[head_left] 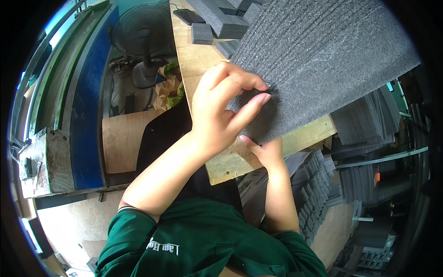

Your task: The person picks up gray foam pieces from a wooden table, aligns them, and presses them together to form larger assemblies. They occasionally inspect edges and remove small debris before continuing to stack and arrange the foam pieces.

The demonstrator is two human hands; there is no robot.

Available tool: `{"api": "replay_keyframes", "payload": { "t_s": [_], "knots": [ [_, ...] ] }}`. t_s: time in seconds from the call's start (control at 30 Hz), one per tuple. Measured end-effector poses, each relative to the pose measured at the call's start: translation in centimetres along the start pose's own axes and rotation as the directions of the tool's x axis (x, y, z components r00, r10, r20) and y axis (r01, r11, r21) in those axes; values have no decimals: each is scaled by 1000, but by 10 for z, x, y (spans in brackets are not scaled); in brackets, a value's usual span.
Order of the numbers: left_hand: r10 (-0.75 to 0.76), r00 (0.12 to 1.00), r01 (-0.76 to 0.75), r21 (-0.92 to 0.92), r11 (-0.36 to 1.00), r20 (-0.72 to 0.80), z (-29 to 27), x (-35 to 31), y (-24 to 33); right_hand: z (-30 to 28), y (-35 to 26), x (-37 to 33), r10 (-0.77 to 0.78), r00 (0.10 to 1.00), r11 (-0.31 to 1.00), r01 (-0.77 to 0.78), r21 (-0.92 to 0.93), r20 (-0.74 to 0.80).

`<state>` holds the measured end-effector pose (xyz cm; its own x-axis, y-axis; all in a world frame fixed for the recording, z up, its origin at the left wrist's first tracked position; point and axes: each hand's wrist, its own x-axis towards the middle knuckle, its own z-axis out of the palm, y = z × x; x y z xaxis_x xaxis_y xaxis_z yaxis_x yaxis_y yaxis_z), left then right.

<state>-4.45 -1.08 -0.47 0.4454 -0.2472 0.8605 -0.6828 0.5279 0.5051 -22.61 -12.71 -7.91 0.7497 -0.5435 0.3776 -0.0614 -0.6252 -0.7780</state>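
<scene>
Grey foam sheet (pixel 323 60) on the counter (pixel 230 161), long axis running toward 1 o'clock, far end cut off. Left hand (pixel 217 115) pinches its near edge; right hand (pixel 265 150) grips beneath, fingers hidden.

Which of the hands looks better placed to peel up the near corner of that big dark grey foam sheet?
Probably the left hand: its fingertips already pinch the dark grey foam sheet at its corner, while the right hand sits mostly tucked under the edge.

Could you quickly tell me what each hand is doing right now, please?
Left hand: fingers pinched on the near edge of the grey foam sheet.
Right hand: mostly hidden under that sheet's edge; grip cannot be told.
</scene>
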Motion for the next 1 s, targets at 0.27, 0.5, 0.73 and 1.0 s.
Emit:
{"api": "replay_keyframes", "payload": {
  "t_s": [0.27,0.5,0.73,1.0],
  "knots": [
    [88,995,-96,227,969,43,15,8,-2,-2,6,-1,47,998,999,-46,-24,40],
    [7,1000,-5,119,993,-14,13,5,-3,-2,9,-2,45,999,997,-44,-57,19],
    [131,990,-140,193,971,57,10,8,-5,0,8,-2,52,999,999,-52,2,15],
    [232,972,-231,219,948,20,15,11,-11,-1,10,-3,26,999,999,-24,-38,31]
  ]
}}
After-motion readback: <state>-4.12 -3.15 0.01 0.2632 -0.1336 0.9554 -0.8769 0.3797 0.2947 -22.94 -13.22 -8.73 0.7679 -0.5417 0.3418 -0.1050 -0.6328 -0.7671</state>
